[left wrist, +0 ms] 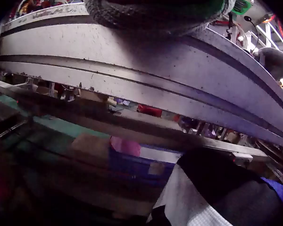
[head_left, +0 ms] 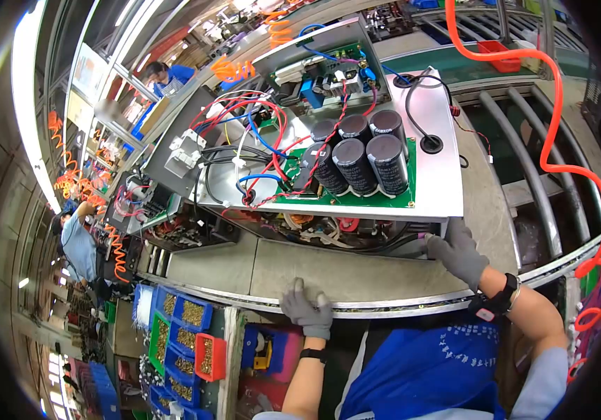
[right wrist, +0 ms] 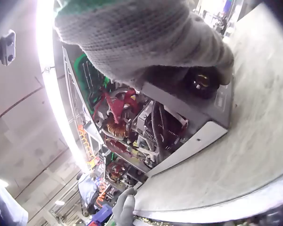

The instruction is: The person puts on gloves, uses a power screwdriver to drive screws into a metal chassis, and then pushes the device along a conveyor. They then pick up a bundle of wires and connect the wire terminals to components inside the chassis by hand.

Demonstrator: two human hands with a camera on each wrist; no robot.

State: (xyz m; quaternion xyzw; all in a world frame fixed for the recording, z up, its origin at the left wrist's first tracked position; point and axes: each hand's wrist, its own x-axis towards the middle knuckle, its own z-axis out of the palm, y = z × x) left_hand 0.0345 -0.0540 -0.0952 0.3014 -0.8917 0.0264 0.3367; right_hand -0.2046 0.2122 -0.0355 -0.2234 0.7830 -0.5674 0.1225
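Note:
An opened electrical machine chassis (head_left: 433, 196) lies on the grey work surface, with several large black capacitors (head_left: 360, 164) on a green board on top. My right hand (head_left: 460, 253), in a grey glove, grips the chassis at its near right corner. In the right wrist view its fingers curl over the dark end panel (right wrist: 205, 110), beside a round black socket (right wrist: 201, 84) with a brass centre. Near the thumb is a cable with a purple end (head_left: 422, 236). My gloved left hand (head_left: 307, 309) rests with loose fingers on the metal front edge (head_left: 356, 306).
Blue, green and red bins (head_left: 209, 357) of small brass parts stand at lower left. Steel rollers (head_left: 535, 171) run at the right, under a hanging orange air hose (head_left: 560, 91). Another open machine (head_left: 192, 234) sits to the left. Other people (head_left: 80, 241) work farther off.

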